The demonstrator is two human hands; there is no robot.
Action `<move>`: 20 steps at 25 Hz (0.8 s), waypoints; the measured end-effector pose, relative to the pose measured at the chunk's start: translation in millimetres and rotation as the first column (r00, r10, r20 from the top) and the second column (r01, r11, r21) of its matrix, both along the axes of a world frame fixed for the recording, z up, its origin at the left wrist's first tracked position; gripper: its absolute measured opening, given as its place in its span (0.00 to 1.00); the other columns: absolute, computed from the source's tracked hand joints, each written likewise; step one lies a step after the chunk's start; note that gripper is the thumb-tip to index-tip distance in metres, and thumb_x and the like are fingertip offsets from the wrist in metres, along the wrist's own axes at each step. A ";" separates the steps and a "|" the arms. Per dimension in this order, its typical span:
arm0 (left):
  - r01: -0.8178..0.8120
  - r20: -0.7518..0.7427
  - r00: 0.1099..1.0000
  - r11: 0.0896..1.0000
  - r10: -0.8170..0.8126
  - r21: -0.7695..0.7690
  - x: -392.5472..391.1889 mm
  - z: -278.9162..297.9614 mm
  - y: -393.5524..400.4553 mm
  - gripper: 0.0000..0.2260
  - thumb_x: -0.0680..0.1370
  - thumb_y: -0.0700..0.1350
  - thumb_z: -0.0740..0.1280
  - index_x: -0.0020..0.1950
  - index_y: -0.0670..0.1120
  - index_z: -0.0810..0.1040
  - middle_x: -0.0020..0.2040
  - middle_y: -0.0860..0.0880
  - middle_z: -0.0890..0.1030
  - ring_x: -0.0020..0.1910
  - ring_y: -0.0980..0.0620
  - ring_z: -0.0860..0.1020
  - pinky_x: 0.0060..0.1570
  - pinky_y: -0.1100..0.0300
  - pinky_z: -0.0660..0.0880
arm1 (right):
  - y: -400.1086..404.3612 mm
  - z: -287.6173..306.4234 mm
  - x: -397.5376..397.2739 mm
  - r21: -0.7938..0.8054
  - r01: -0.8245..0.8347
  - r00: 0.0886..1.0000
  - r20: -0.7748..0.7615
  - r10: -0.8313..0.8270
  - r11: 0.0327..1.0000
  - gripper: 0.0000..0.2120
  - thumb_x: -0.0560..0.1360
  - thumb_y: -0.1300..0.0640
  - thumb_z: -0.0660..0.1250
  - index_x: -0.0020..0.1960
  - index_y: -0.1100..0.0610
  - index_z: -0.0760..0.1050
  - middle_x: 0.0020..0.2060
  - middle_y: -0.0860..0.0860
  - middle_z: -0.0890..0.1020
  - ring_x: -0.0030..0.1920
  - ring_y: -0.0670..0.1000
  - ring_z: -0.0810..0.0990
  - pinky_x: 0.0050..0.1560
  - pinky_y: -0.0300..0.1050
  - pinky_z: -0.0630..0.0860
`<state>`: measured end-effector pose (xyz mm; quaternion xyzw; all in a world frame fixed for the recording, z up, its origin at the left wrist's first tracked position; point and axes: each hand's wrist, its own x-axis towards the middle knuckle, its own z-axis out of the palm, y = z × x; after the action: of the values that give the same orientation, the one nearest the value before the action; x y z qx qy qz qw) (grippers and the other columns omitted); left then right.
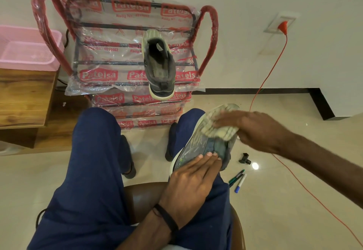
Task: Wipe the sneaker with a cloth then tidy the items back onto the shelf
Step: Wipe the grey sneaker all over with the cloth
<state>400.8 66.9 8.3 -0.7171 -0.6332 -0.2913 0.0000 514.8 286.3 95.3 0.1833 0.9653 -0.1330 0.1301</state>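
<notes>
On the seated person's right thigh (204,206), sneaker (198,147) lies tilted, toe pointing away toward the shelf (135,57), pale sole edge turned toward the knee. Left hand (188,183) rests flat on the heel end of the sneaker, fingers straight and pressed together, fingertips (209,154) touching the grey upper; dark band on that wrist. Right hand (253,130) reaches in from the far side of the sneaker and presses a pale cloth (218,130) against its toe half; fingers over the cloth look blurred, so cannot tell whether they curl round it or lie flat. Beyond the sneaker, shelf stands against the wall: red side loops, dark rails, clear printed plastic wrap over the tiers. Second sneaker (159,67) sits on the shelf's top tier, toe toward the person and overhanging the front rail. Left of the shelf, pink basket (29,47) on a wooden cabinet (25,96). Right of the sneaker, on the tiled floor, three markers (238,180) lie close together, with a small black object (244,158) just beyond them. Orange cable (273,69) drops from a wall plug (282,26) right of the shelf and runs across the floor past the markers. Brown chair seat (141,196) shows between the blue-trousered legs.
</notes>
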 end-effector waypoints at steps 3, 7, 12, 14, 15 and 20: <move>0.024 -0.030 0.999 1.000 -0.024 -0.016 9.2 2.5 0.8 0.20 0.78 0.39 0.57 0.65 0.44 0.82 0.64 0.47 0.83 0.63 0.54 0.81 0.69 0.60 0.71 | 17.4 -0.4 -3.7 0.088 0.228 0.974 -0.037 -0.225 0.970 0.22 0.79 0.58 0.64 0.72 0.45 0.72 0.73 0.46 0.72 0.72 0.53 0.72 0.67 0.58 0.73; -0.024 0.012 1.000 1.000 0.024 -0.009 5.5 -2.5 -2.6 0.19 0.78 0.40 0.59 0.65 0.44 0.82 0.64 0.47 0.83 0.63 0.54 0.81 0.69 0.60 0.71 | -25.7 -5.4 1.4 -0.066 -0.086 0.996 -0.008 0.086 0.994 0.30 0.75 0.65 0.62 0.73 0.42 0.72 0.75 0.39 0.68 0.75 0.45 0.67 0.67 0.49 0.71; 0.003 -0.017 1.000 1.000 -0.003 -0.028 9.8 -2.3 -3.1 0.21 0.78 0.41 0.57 0.67 0.43 0.81 0.65 0.46 0.82 0.64 0.52 0.81 0.67 0.58 0.75 | 1.0 -6.4 13.7 0.144 0.199 0.976 -0.116 -0.183 0.969 0.26 0.74 0.63 0.61 0.71 0.48 0.74 0.74 0.48 0.71 0.64 0.59 0.80 0.53 0.59 0.81; 0.011 -0.006 1.000 0.999 -0.011 -0.035 9.4 -1.4 -4.6 0.20 0.78 0.41 0.57 0.66 0.43 0.82 0.65 0.46 0.82 0.64 0.53 0.81 0.68 0.59 0.74 | -16.3 -12.6 24.5 0.165 -0.106 0.991 -0.058 0.117 0.981 0.34 0.69 0.70 0.62 0.71 0.47 0.74 0.74 0.46 0.71 0.65 0.56 0.79 0.49 0.53 0.83; -0.001 -0.016 1.000 1.000 0.001 -0.022 7.8 -1.5 -4.6 0.20 0.79 0.40 0.58 0.66 0.43 0.82 0.65 0.46 0.82 0.64 0.52 0.81 0.68 0.59 0.74 | -16.2 -12.0 27.2 0.164 -0.189 0.980 -0.035 0.197 0.968 0.36 0.67 0.70 0.62 0.71 0.47 0.74 0.74 0.45 0.71 0.65 0.55 0.79 0.48 0.51 0.83; -0.010 -0.030 1.000 1.000 0.009 -0.026 12.7 -1.0 -1.6 0.21 0.78 0.40 0.57 0.66 0.43 0.82 0.65 0.47 0.82 0.64 0.53 0.81 0.67 0.59 0.74 | 9.7 -7.4 21.1 0.103 0.085 0.992 -0.101 -0.074 0.991 0.28 0.74 0.65 0.60 0.72 0.46 0.73 0.74 0.46 0.71 0.69 0.55 0.76 0.56 0.59 0.82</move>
<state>413.5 65.4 7.3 -0.7182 -0.6404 -0.2722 0.0014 535.9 296.0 87.8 0.2218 0.9681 -0.0950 0.0678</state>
